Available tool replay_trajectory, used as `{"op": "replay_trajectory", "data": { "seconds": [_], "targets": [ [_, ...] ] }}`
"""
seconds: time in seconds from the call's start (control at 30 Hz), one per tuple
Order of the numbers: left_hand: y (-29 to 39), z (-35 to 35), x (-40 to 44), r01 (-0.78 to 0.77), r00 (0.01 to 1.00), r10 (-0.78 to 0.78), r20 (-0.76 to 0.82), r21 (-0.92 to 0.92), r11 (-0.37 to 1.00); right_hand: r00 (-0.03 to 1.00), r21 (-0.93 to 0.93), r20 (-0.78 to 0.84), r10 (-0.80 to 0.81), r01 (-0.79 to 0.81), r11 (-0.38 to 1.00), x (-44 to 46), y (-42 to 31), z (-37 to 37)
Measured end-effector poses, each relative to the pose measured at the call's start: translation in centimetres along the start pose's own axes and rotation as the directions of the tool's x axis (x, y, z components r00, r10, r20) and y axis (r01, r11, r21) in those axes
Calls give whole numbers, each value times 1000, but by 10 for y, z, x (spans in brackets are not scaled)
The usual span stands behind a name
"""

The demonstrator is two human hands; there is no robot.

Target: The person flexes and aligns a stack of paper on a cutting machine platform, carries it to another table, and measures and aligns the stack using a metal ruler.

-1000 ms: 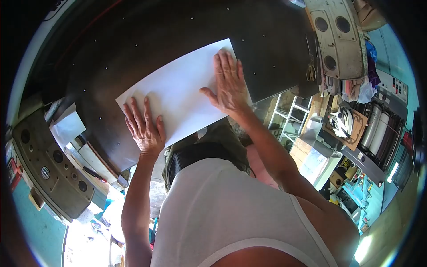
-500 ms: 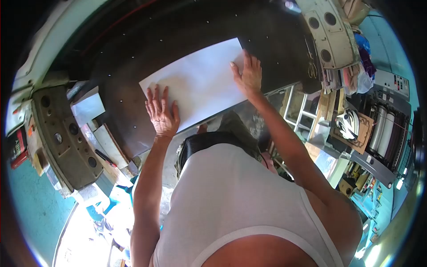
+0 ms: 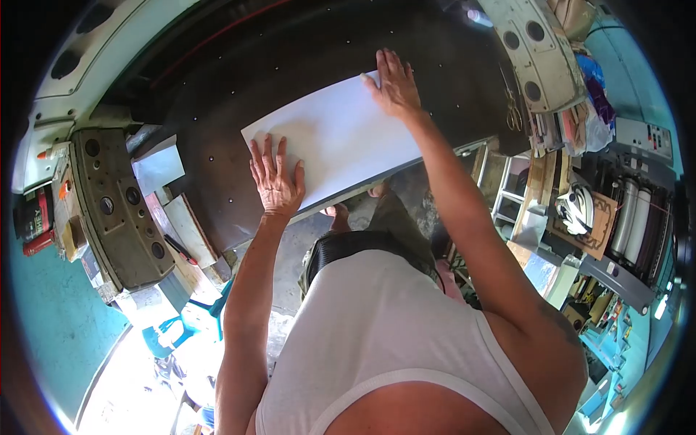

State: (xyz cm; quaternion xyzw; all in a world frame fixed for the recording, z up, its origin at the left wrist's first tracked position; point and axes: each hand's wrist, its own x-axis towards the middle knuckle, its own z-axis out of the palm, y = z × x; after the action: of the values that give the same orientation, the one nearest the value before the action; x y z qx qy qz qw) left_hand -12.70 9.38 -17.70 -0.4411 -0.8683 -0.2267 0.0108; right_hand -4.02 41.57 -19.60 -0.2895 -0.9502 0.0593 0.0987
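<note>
A white sheet of paper (image 3: 341,134) lies flat on a dark machine table (image 3: 217,98) dotted with small metal studs. At its left end rests my left hand (image 3: 277,177), palm down with fingers spread and nothing held. My right hand (image 3: 395,87) lies flat over the sheet's far right corner, its fingers reaching past the edge onto the dark surface. The near edge of the paper runs along the table's front edge.
Scissors (image 3: 513,112) lie at the table's right side, below a panel with round holes (image 3: 523,47). On the left are another holed panel (image 3: 119,206), a paper piece (image 3: 158,165) and a utility knife (image 3: 180,249). A roller machine (image 3: 631,217) stands far right.
My right hand has slid away from me and slightly left to the sheet's far corner. My left hand stays on the left end. The camera view has shifted a little.
</note>
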Motion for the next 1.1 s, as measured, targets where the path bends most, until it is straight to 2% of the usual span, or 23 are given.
{"op": "replay_trajectory", "data": {
  "seconds": [0.07, 0.13, 0.17, 0.2, 0.27, 0.4, 0.47, 0.53, 0.6, 0.67, 0.73, 0.8, 0.87, 0.9, 0.93, 0.97, 1.0, 1.03, 1.07, 1.1],
  "targets": [
    [0, 1, 1, -22, 1000, 22, -14, 6, 1000, 998, 47, 24, 58, -59, 997, -2, 7, -3],
    [-1, 0, 1, -15, 999, 16, -34, 19, 1000, 969, -35, -230, 90, -101, 994, -15, -3, -14],
    [0, -1, 2, -16, 999, 17, -40, 18, 1000, 974, -31, -226, 17, -25, 999, -30, -14, -22],
    [3, -2, 2, -15, 999, 16, -40, 13, 1000, 977, -29, -211, 9, -16, 999, -53, -31, -26],
    [7, -3, 3, 3, 1000, -2, -31, 36, 999, 984, 36, 25, -175, 174, 984, -92, -55, -34],
    [3, -1, 4, -14, 999, 16, -31, 36, 999, 972, 23, 74, -223, 222, 975, -107, -14, -40],
    [6, 0, 5, -16, 995, 15, -99, -9, 1000, 983, 85, 25, -184, 181, 980, -105, 7, -46],
    [7, 1, 5, 1, 993, 4, -115, 36, 999, 979, 84, 9, -203, 201, 976, -102, 14, -44],
    [6, 1, 0, 84, 983, -96, -159, -86, 993, 982, 175, -23, -188, 189, 966, -103, 13, -46],
    [-1, 1, -7, 115, 975, -114, -191, -6, 993, 979, 222, -61, -195, 204, 953, -104, 14, -45],
    [-5, -2, -16, 230, 944, -228, -238, -19, 973, 980, 227, -98, -171, 190, 955, -105, 16, -43],
    [-8, -7, -32, 242, 942, -225, -250, 39, 969, 976, 239, -119, -183, 207, 949, -104, 17, -44],
    [-16, -10, -48, 364, 891, -340, -301, 25, 931, 982, 327, -134, -134, 171, 929, -105, 18, -43],
    [-18, -12, -49, 469, 823, -476, -309, -102, 877, 982, 326, -135, -133, 171, 930, -106, 23, -40],
    [-15, -17, -46, 470, 823, -476, -309, -102, 877, 986, 434, -162, -49, 115, 894, -106, 27, -36],
    [-15, -23, -40, 587, 763, -622, -176, -215, 781, 982, 539, -185, 36, 71, 839, -103, 29, -31],
    [-18, -29, -36, 696, 678, -735, -24, -302, 652, 982, 543, -187, 33, 76, 837, -101, 34, -30],
    [-24, -27, -36, 705, 641, -766, 47, -432, 563, 997, 532, -20, 72, -50, 845, -100, 43, -33],
    [-30, -27, -37, 698, 646, -762, 44, -437, 567, 983, 497, 141, 117, -173, 850, -98, 48, -35],
    [-30, -28, -31, 746, 635, -745, 206, -416, 520, 976, 459, 156, 155, -210, 863, -95, 46, -40]
  ]
}}
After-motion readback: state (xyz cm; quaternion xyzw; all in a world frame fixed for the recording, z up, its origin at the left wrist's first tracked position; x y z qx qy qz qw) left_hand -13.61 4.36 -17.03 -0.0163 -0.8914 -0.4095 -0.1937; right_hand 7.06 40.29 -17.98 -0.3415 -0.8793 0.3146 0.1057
